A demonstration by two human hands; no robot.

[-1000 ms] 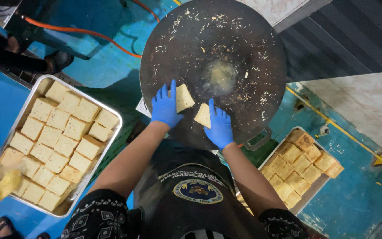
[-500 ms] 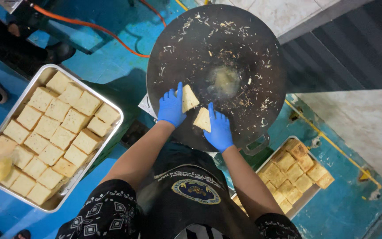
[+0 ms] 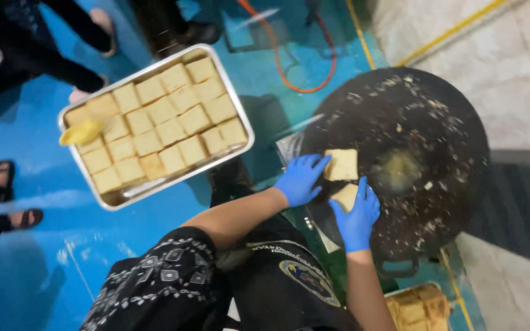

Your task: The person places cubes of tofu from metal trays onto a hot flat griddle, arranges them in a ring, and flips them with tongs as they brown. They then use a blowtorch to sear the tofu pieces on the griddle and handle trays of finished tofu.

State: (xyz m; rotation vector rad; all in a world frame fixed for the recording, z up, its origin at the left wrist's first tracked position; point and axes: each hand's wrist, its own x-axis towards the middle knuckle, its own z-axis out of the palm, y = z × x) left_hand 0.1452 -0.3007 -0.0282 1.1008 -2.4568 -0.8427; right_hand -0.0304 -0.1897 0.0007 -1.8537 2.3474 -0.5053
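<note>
Since a second ago our view has swung right, yet our left hand [image 3: 300, 179] stays spread flat against one bread slice [image 3: 342, 164] on the round black griddle [image 3: 412, 122]. Our right hand [image 3: 357, 216] presses open-palmed on the second slice [image 3: 346, 195], just nearer us; the full tray of slices [image 3: 154, 122] lies left of the griddle.

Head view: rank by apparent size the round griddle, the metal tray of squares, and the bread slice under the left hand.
1. Round black griddle
2. Metal tray, clearly smaller in frame
3. Bread slice at the left hand, smallest
</note>
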